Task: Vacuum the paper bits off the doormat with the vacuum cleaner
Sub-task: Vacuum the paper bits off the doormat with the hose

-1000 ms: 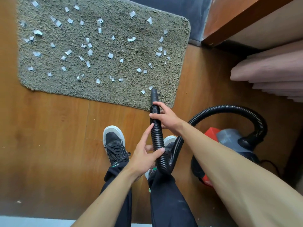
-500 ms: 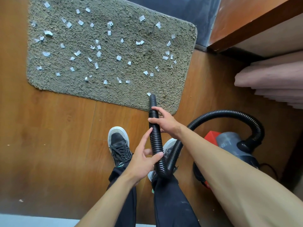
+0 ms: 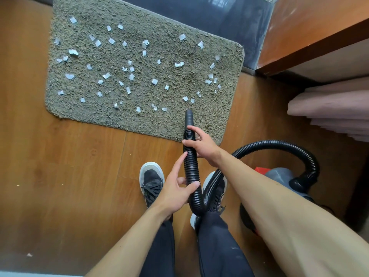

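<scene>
A shaggy grey-green doormat (image 3: 111, 116) lies on the wooden floor, strewn with several white paper bits (image 3: 131, 76). A black ribbed vacuum hose (image 3: 191, 168) rises between my feet, and its smooth nozzle (image 3: 189, 117) points down over the mat's near edge. My right hand (image 3: 201, 144) grips the hose just below the nozzle. Lower down, my left hand (image 3: 175, 188) holds the hose between thumb and straight fingers. The hose loops right to the red and grey vacuum cleaner (image 3: 279, 176) beside my right leg.
My two black shoes (image 3: 151, 182) stand just short of the mat. A wooden cabinet (image 3: 311, 43) and folded pink fabric (image 3: 329, 108) are at the right. A dark panel (image 3: 219, 19) runs behind the mat. One paper scrap (image 3: 29, 254) lies on the floor at the lower left.
The nozzle has moved forward over the mat's near edge, and the paper bit that lay at its tip is no longer visible. The view has shifted, so the mat sits lower and further right.
</scene>
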